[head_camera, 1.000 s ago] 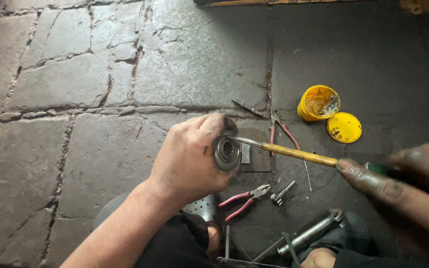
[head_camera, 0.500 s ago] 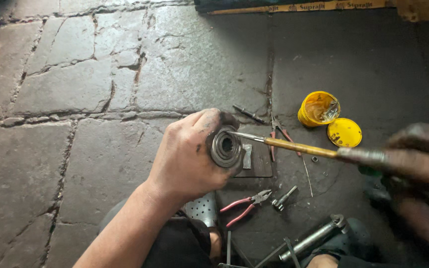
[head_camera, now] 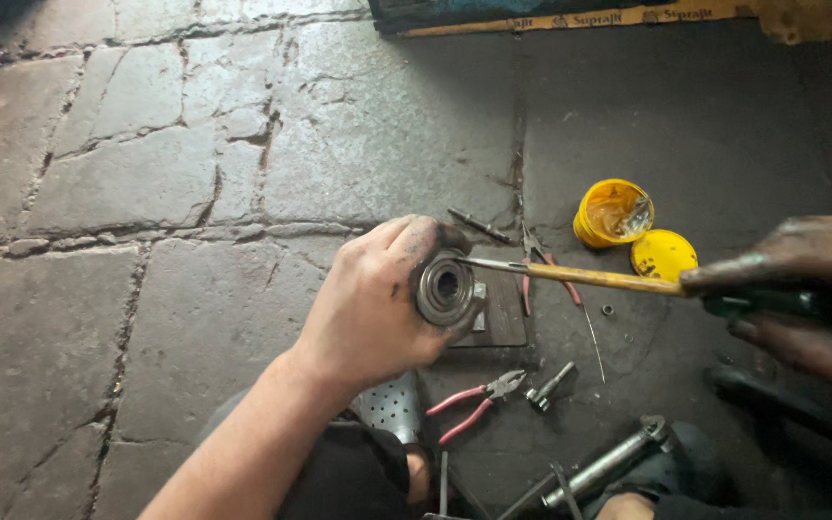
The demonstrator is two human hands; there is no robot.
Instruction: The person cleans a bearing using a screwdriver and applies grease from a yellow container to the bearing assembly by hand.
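Nearest the body, below the left hand (head_camera: 373,308), a perforated metal piece (head_camera: 392,404) rests against a dark trouser leg. Just right of it lie red-handled pliers (head_camera: 469,404) and a small metal fitting (head_camera: 549,385), with a steel rod (head_camera: 604,464) lower right, near the knee.

The left hand is closed round a round metal bearing (head_camera: 445,287), fingers wrapped behind it and the thumb under its rim, so its open centre faces the camera. The hand covers most of the bearing's body — only the face and inner ring show. Beneath it, partly hidden by the fingers, a dark flat plate (head_camera: 503,313) lies on the stone floor (head_camera: 146,193).

From the right comes a screwdriver (head_camera: 589,277) with a grease-smeared yellowish shaft, its tip touching the upper rim of the bearing. The right hand (head_camera: 801,289) grips its green handle, fingers curled shut and blackened with grease; the hand is blurred at the frame edge.

Under the shaft, between the two hands, lie a second pair of red-handled pliers (head_camera: 532,265), a thin wire (head_camera: 594,332) and a small nut (head_camera: 608,310). A dark pin (head_camera: 479,224) lies just beyond the left fingertips.

Farther off, beyond the shaft, stands an open yellow tub (head_camera: 611,214) of grease, its yellow lid (head_camera: 663,255) flat beside it — both well clear of the hands.
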